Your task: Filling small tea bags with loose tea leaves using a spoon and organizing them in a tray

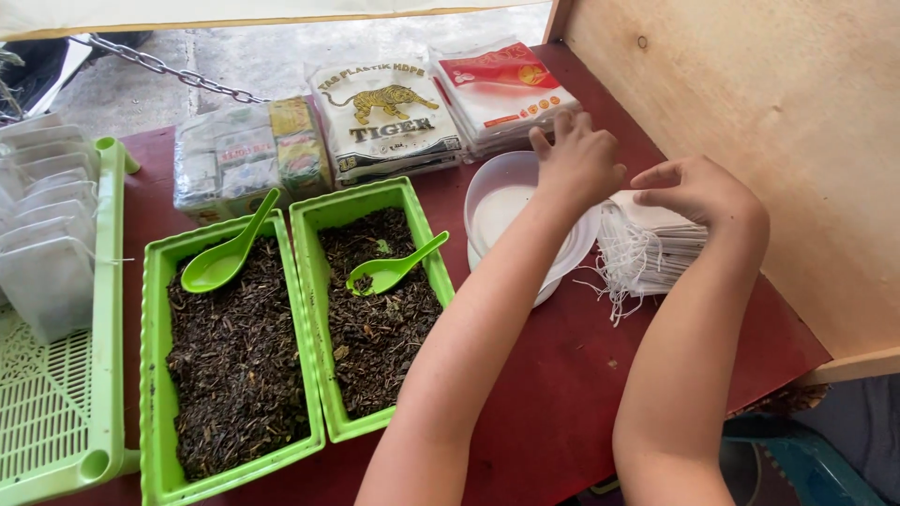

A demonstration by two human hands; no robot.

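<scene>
At nine o'clock a pale green slatted rack (pixel 56 412) holds a row of filled white filter bags (pixel 42 225). Just right of it, on the dark red desk (pixel 562 394), stand two green trays side by side. The left tray (pixel 155 375) is full of dark dried leaves, and a green scoop (pixel 225 258) lies on them at its far end. The right tray (pixel 314 244) holds the same leaves and a smaller green scoop (pixel 394 269).

At twelve o'clock, behind the trays, lie flat packets of plastic bags (pixel 384 117), one in clear wrap, one white with a tiger picture, one white and red.

At one o'clock a white round container (pixel 497 201) stands on the desk. The left hand (pixel 577 159) is over its far rim, the fingers curled loosely together and bent down; I cannot tell if they pinch something.

At two o'clock a stack of empty white filter bags (pixel 647 248) with loose strings lies just beside the container. The right hand (pixel 698 192) rests on top of this stack, fingers pressed together and bent toward the left hand. A plywood wall (pixel 778 122) rises at three o'clock.
</scene>
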